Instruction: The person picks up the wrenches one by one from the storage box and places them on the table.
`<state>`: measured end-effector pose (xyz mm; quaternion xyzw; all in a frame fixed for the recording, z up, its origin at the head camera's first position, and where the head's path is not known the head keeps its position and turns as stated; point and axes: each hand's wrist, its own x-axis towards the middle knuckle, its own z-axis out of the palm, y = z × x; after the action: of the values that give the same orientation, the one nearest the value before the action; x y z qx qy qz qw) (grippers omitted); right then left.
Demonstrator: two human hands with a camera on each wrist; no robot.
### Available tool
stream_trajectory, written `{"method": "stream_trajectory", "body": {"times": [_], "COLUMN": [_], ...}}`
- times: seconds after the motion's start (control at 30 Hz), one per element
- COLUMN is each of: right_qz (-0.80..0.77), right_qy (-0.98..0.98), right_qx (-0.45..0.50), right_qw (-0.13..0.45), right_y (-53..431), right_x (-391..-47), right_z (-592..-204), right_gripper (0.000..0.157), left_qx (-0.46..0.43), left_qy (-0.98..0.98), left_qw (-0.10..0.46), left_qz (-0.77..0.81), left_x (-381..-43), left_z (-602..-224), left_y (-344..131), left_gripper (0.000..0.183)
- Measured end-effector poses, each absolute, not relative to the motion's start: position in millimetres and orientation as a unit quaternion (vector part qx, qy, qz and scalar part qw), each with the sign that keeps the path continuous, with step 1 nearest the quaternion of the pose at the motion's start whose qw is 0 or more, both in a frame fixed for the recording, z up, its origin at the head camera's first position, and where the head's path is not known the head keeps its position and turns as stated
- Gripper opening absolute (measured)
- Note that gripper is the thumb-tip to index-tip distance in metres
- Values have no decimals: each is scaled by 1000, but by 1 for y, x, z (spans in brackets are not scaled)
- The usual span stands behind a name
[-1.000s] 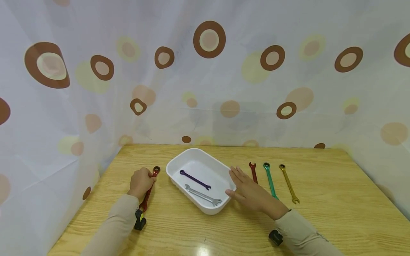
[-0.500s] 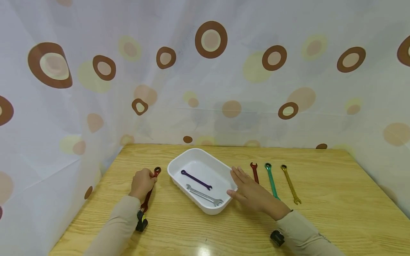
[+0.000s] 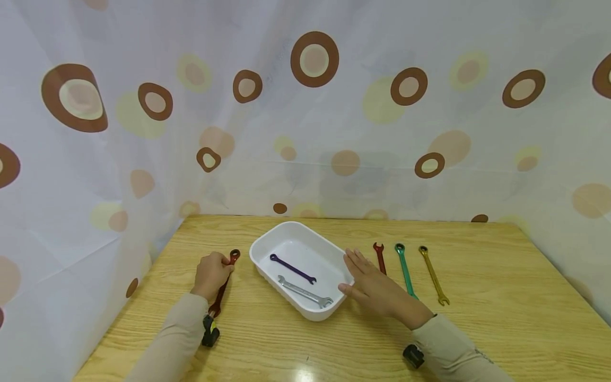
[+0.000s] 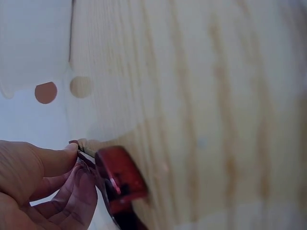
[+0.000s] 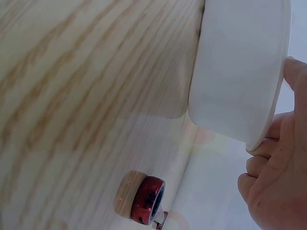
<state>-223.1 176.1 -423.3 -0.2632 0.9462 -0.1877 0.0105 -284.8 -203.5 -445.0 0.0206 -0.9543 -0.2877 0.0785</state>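
My left hand [image 3: 211, 276] pinches a dark red combination wrench [image 3: 221, 293] at the table's left, near its ring end. In the left wrist view, thumb and fingers meet on the red wrench [image 4: 120, 175], whose near end is large and blurred. A white plastic tub [image 3: 286, 248] stands in the middle, turned at an angle. Inside it lie a purple wrench [image 3: 293, 269] and a silver wrench [image 3: 303, 292]. My right hand [image 3: 374, 286] rests on the tub's right rim, fingers straight in the head view. The right wrist view has thumb and fingertips touching the tub's wall [image 5: 237, 67].
Right of the tub lie another red wrench [image 3: 380, 259], partly behind the right hand, a green wrench [image 3: 405, 269] and a gold wrench [image 3: 433, 276]. A white curtain with circles [image 3: 353, 132] closes off the back and sides of the wooden table [image 3: 501, 297].
The head view has shifted very slightly. Both hands, the tub and the wrenches keep their places.
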Motion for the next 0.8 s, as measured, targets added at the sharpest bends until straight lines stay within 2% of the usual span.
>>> {"method": "stream_trajectory", "body": {"times": [0.37,0.5,0.8], "right_qz": [-188,-190,-182], "right_qy": [946,947,948], "right_qx": [-263,-261,-263], "right_qw": [9,8,4], "right_y": [177,177,176], "right_x": [-225,-225,-225], "right_z": [-425,-426,-427], "right_gripper": [79,79,79], "left_qx": [13,5,-29], "left_qy": [-954,-953,-905], "left_qw": [80,80,29], "left_qz": [-288,-291,-424], "left_x": [-286,-288,-292], "left_z": [-446,-442,-392], "left_y": [-206,-209,-204], "left_gripper": [16,24,42]}}
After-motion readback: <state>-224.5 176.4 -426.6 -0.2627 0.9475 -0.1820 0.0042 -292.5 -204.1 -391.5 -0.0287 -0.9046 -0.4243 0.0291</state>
